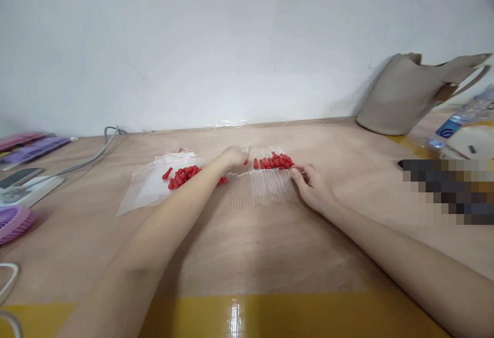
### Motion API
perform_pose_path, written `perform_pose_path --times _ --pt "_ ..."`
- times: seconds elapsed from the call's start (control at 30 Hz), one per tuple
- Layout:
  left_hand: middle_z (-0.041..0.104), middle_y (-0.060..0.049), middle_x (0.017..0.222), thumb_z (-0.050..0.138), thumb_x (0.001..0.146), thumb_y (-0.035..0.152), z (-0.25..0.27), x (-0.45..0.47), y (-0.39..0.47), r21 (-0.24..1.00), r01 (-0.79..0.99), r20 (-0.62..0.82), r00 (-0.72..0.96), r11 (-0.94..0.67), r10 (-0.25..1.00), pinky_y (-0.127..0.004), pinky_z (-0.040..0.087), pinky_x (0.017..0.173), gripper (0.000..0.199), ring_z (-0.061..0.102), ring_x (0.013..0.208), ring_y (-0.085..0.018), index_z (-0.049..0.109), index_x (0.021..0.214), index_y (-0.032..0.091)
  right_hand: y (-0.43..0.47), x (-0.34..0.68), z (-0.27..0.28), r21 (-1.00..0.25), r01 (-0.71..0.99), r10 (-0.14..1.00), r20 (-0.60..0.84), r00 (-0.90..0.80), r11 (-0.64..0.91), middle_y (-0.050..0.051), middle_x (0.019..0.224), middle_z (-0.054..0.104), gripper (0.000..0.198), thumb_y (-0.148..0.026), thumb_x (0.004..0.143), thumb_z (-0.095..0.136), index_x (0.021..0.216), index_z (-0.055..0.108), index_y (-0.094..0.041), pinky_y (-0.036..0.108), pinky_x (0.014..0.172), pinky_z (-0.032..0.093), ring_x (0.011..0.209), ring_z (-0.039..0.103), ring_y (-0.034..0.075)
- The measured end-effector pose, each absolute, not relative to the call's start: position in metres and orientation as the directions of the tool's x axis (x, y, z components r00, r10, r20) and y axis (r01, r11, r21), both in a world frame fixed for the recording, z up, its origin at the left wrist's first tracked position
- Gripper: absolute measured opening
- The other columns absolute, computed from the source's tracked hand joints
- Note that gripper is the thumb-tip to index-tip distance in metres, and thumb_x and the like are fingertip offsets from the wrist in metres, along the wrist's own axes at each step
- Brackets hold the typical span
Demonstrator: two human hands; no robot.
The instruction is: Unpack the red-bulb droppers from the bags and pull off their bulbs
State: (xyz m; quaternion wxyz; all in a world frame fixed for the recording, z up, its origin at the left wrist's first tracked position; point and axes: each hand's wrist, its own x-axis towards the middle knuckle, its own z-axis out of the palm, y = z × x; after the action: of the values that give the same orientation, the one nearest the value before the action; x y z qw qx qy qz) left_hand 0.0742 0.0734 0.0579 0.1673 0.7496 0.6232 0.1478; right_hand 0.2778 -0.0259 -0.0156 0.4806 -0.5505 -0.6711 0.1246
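My left hand reaches over the far side of a row of thin clear tubes. Its fingers are closed in a pinch, with a red rubber bulb showing at their tips; the fingers partly hide it. More red bulbs sit in a line across the tubes, heaped toward the right end. At that end rests my right hand, its fingers loosely curled and its thumb touching the outermost pieces. Under my left forearm, a pile of loose red bulbs lies on a clear plastic bag, partly covered.
A beige bag and a water bottle stand at the right, near a blurred-out area. On the left are a phone, a grey cable, a purple fan-like object and colored packets. Yellow tape lines the front edge.
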Motion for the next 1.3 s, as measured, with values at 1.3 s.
perform_pose_path --times 1.3 --pt "0.063 -0.007 0.094 0.046 0.088 0.022 -0.003 0.022 -0.049 0.138 0.490 0.632 0.626 -0.861 0.457 -0.026 0.051 0.074 0.017 0.061 0.083 -0.014 0.054 0.102 0.018 -0.062 0.235 0.000 0.064 0.632 0.420 0.696 -0.583 0.772 0.003 0.083 0.064 0.013 -0.023 0.085 0.049 0.091 0.061 -0.021 0.041 0.091 0.034 0.088 0.056 0.018"
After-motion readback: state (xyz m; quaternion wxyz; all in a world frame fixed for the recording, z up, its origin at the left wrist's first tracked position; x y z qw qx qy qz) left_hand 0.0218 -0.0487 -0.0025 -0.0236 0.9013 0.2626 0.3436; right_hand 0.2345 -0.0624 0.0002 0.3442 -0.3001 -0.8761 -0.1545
